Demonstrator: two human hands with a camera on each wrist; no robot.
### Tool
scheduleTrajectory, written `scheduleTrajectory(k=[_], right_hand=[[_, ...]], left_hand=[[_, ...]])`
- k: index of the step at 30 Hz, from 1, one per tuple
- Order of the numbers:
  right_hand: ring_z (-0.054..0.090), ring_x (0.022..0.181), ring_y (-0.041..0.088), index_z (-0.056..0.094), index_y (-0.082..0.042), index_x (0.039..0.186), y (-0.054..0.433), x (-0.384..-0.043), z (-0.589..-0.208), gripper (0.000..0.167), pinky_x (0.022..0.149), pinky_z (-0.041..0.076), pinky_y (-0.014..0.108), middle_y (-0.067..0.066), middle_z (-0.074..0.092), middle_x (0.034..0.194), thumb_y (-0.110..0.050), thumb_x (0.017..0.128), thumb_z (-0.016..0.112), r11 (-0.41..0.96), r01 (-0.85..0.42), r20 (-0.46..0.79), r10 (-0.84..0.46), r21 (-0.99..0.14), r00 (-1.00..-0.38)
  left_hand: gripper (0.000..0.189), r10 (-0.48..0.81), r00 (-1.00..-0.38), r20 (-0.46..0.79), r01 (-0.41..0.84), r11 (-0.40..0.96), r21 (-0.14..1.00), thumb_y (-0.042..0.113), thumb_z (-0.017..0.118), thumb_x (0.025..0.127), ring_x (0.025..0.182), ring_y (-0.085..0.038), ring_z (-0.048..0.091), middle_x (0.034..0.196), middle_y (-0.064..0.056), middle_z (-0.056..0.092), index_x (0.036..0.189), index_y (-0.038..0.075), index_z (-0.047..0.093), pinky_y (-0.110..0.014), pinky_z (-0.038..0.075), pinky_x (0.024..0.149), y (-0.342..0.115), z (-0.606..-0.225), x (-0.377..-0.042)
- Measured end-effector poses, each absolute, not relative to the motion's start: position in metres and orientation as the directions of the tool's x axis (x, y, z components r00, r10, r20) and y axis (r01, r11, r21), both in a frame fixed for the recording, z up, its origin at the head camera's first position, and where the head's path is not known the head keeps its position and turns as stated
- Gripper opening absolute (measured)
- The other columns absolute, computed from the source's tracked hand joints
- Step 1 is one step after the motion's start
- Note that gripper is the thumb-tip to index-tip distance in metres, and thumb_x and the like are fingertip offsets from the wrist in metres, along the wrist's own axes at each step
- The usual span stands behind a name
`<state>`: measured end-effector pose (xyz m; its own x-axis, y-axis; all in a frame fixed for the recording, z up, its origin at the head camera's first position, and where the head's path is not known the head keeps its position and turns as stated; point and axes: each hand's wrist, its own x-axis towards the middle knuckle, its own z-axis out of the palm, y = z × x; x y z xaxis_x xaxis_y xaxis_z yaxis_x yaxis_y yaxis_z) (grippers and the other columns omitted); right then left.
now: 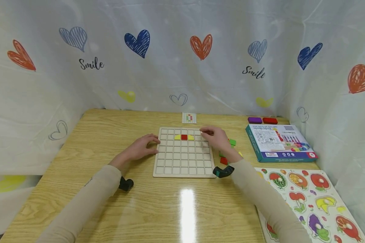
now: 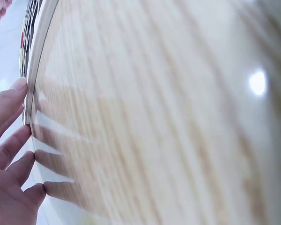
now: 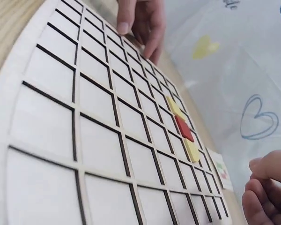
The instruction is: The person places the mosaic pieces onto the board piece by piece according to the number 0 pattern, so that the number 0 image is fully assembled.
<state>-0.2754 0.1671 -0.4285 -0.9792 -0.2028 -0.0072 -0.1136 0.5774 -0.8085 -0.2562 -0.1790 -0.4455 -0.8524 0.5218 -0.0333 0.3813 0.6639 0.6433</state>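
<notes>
A square white grid board [image 1: 184,157] lies on the table, with a red square tile [image 1: 184,137] between two yellow pieces, the left one [image 1: 177,137] and the right one [image 1: 191,137], in its second row from the far edge. My left hand [image 1: 143,147] touches the board's left edge with its thumb and fingertips, as the left wrist view also shows. My right hand [image 1: 216,137] is at the board's far right corner. In the right wrist view its fingers [image 3: 260,199] are curled near the thumb; whether anything small is between them is hidden.
Loose red, green and yellow pieces [image 1: 224,160] lie right of the board, partly under my right forearm. A small pattern card [image 1: 189,117] lies behind it. Further right are a boxed bead set [image 1: 280,143], purple [image 1: 254,120] and red [image 1: 270,120] blocks, and a fruit puzzle board [image 1: 311,202].
</notes>
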Motion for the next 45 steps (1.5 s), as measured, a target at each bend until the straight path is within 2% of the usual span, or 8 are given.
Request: scheduleTrajectory(k=[10,16,23,31,39,42,45], right_hand=[[0.055,0.119,0.029,0.057,-0.007,0.136,0.229,-0.235,-0.421,0.042,0.099,0.046,0.047,0.012,0.057,0.134,-0.029,0.101,0.057,0.498,0.015,-0.084,-0.115,-0.867,-0.99],[0.047,0.128,0.029,0.056,-0.012,0.138,0.255,-0.218,-0.419,0.047,0.107,0.038,0.049,0.009,0.053,0.139,-0.04,0.1,0.056,0.498,0.069,-0.122,-0.074,-0.865,-0.99],[0.05,0.122,0.027,0.054,-0.01,0.14,0.264,-0.211,-0.425,0.05,0.103,0.041,0.044,0.012,0.054,0.138,-0.039,0.099,0.057,0.488,0.091,-0.124,-0.035,-0.868,-0.992],[0.05,0.12,0.027,0.053,-0.009,0.14,0.273,-0.203,-0.426,0.048,0.097,0.044,0.039,0.011,0.054,0.136,-0.035,0.1,0.056,0.542,0.093,-0.121,-0.016,-0.835,-0.992],[0.054,0.117,0.027,0.053,-0.008,0.14,0.282,-0.202,-0.43,0.05,0.087,0.048,0.02,0.013,0.056,0.133,-0.038,0.1,0.057,0.573,0.071,-0.105,-0.026,-0.816,-0.994],[0.054,0.118,0.028,0.053,-0.007,0.14,0.282,-0.202,-0.43,0.05,0.088,0.049,0.022,0.014,0.056,0.134,-0.036,0.1,0.057,0.572,0.072,-0.111,-0.033,-0.817,-0.993],[0.054,0.119,0.029,0.053,-0.006,0.14,0.282,-0.204,-0.432,0.048,0.094,0.049,0.032,0.015,0.056,0.135,-0.033,0.1,0.057,0.579,0.072,-0.117,-0.041,-0.812,-0.992]], left_hand=[[0.041,0.523,-0.852,-0.035,0.381,0.664,0.644,0.021,0.068,0.094,0.144,-0.04,0.024,0.15,-0.018,0.04,0.13,0.004,0.06,-0.057,0.021,0.114,-0.179,-0.447,-0.257],[0.042,0.524,-0.851,-0.027,0.383,0.656,0.651,0.022,0.068,0.094,0.143,-0.04,0.023,0.15,-0.018,0.039,0.131,0.004,0.059,-0.058,0.021,0.114,-0.181,-0.449,-0.258],[0.044,0.52,-0.854,-0.027,0.376,0.652,0.658,0.022,0.067,0.094,0.144,-0.04,0.022,0.15,-0.018,0.039,0.133,0.004,0.058,-0.058,0.02,0.115,-0.181,-0.451,-0.258],[0.045,0.521,-0.853,-0.028,0.38,0.657,0.651,0.022,0.067,0.094,0.145,-0.04,0.02,0.151,-0.018,0.039,0.133,0.003,0.057,-0.058,0.019,0.115,-0.181,-0.45,-0.258],[0.045,0.516,-0.856,-0.031,0.377,0.664,0.645,0.022,0.068,0.094,0.145,-0.04,0.021,0.15,-0.019,0.039,0.134,0.004,0.057,-0.058,0.018,0.115,-0.181,-0.45,-0.26],[0.045,0.516,-0.856,-0.032,0.377,0.665,0.645,0.022,0.068,0.094,0.145,-0.039,0.021,0.15,-0.018,0.04,0.133,0.004,0.057,-0.057,0.018,0.115,-0.181,-0.45,-0.259],[0.045,0.516,-0.856,-0.034,0.375,0.666,0.645,0.023,0.068,0.094,0.145,-0.039,0.021,0.15,-0.017,0.04,0.133,0.004,0.057,-0.057,0.019,0.115,-0.181,-0.45,-0.259]])
